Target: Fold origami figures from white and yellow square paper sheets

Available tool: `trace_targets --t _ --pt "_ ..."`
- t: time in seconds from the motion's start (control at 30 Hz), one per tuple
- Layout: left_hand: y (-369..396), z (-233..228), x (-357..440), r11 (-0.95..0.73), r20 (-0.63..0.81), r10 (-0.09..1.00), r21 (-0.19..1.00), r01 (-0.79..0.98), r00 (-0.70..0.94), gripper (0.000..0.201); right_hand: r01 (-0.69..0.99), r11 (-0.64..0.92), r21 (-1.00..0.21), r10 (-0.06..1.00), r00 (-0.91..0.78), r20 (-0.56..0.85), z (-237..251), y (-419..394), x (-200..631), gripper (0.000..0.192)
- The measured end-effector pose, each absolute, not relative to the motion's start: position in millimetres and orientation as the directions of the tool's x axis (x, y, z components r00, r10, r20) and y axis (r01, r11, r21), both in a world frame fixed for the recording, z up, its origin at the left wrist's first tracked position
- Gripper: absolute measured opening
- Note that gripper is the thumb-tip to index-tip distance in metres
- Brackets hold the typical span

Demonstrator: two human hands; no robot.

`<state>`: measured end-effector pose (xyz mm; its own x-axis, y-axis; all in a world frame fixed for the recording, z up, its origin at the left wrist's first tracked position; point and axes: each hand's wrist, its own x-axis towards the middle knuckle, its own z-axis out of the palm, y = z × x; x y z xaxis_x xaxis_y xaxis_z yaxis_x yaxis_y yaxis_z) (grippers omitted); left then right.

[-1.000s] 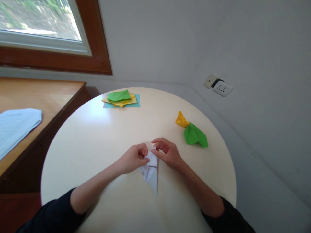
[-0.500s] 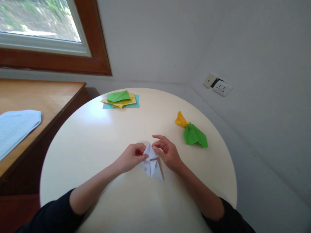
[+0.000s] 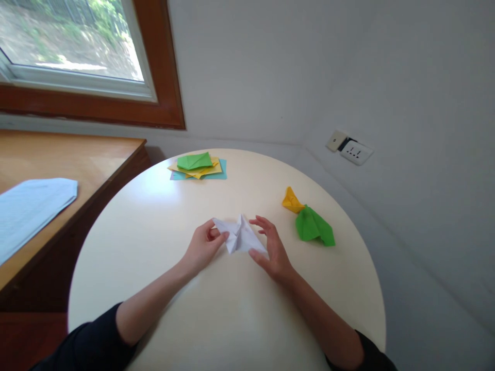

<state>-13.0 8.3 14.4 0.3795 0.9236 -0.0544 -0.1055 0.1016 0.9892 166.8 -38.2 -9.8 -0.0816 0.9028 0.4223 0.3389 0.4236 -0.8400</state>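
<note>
A white folded sheet of origami paper (image 3: 247, 239) is held over the near middle of the round table, with pointed corners and a raised fold in its centre. My left hand (image 3: 204, 243) pinches its left side between thumb and fingers. On the right, my right hand (image 3: 273, 251) has thumb and fingers spread apart. Its thumb is close to the paper's lower right corner; whether it touches cannot be made out. Beyond my right hand lie a yellow paper boat (image 3: 293, 201) and a green folded paper (image 3: 314, 226), touching each other.
A stack of coloured papers (image 3: 198, 167), green on top, lies at the far edge of the white round table (image 3: 127, 247). To the left stands a wooden desk (image 3: 96, 157) bearing white printed sheets (image 3: 36, 211). A wall socket (image 3: 356, 152) is at the right.
The white paper has turned and opened out sideways, its left point now in my left hand. My right hand's fingers have spread away from it. The whole view has shifted slightly.
</note>
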Motion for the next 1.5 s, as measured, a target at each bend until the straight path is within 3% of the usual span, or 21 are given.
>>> trace_targets --t 0.1,0.2,0.33,0.43,0.73,0.93,1.17,1.37,1.5 --pt "6 17 -12 0.045 -0.013 0.956 0.994 -0.102 0.293 0.03 0.336 0.373 -0.865 0.909 0.053 0.413 -13 -37 161 0.068" --pt "2 17 -10 0.0 0.011 0.974 0.999 -0.049 0.225 0.03 0.206 0.316 -0.926 0.923 0.158 0.35 -17 -34 157 0.073" --pt "-4 15 -7 -0.008 0.013 0.971 1.0 -0.022 0.239 0.034 -0.006 0.226 -0.974 0.959 0.178 0.221 -23 -30 153 0.079" --pt "-8 13 -4 0.04 -0.017 0.956 0.997 -0.073 0.291 0.038 -0.062 0.196 -0.979 0.969 0.163 0.184 -26 -29 150 0.083" --pt "-15 15 0 -0.036 0.062 0.924 0.996 -0.076 0.377 0.029 0.065 0.22 -0.973 0.955 0.189 0.229 -17 -32 147 0.076" --pt "-15 5 -1 0.05 0.058 0.887 0.974 -0.219 0.459 0.032 0.102 0.223 -0.969 0.952 0.189 0.239 -19 -30 149 0.072" --pt "-16 9 1 0.072 0.008 0.897 0.984 -0.164 0.443 0.036 0.131 0.245 -0.961 0.946 0.183 0.266 -16 -31 146 0.063" --pt "-13 2 -1 0.046 0.025 0.922 0.984 -0.173 0.387 0.037 0.014 0.232 -0.973 0.93 0.29 0.226 -12 -32 146 0.045" --pt "-11 1 -1 -0.026 0.061 0.935 0.994 -0.103 0.348 0.04 -0.02 0.249 -0.968 0.937 0.256 0.236 -10 -34 145 0.029"
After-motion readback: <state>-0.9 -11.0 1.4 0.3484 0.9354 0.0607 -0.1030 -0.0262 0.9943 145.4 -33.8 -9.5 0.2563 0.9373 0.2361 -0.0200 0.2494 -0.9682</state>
